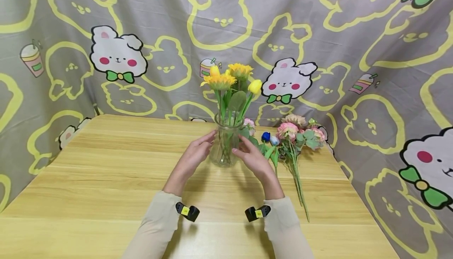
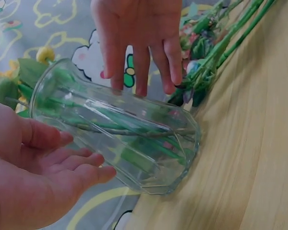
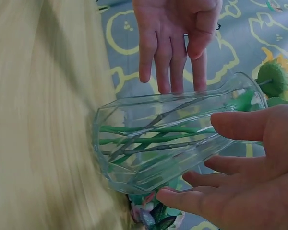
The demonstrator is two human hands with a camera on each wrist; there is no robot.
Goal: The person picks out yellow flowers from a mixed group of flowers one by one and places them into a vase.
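Note:
A clear glass vase (image 1: 223, 148) stands upright on the table, holding yellow sunflowers (image 1: 219, 81) and yellow tulips (image 1: 255, 87). Their green and brown stems (image 3: 153, 139) cross inside the glass. My left hand (image 1: 196, 154) is at the vase's left side, its fingers mostly straight and their tips right by the glass. On the opposite side my right hand (image 1: 255, 158) faces it, fingers extended and thumb toward the front of the vase. In the left wrist view, the right hand's fingertips overlap the glass wall. Neither hand has its fingers curled round the vase.
To the right of the vase lie pink flowers (image 1: 288, 132) with long green stems, a beige bloom (image 1: 294, 120), a blue bud (image 1: 266, 136) and a pale blue bud (image 1: 274, 140). Behind the wooden table (image 1: 106, 172) hangs a grey patterned curtain (image 1: 170, 11).

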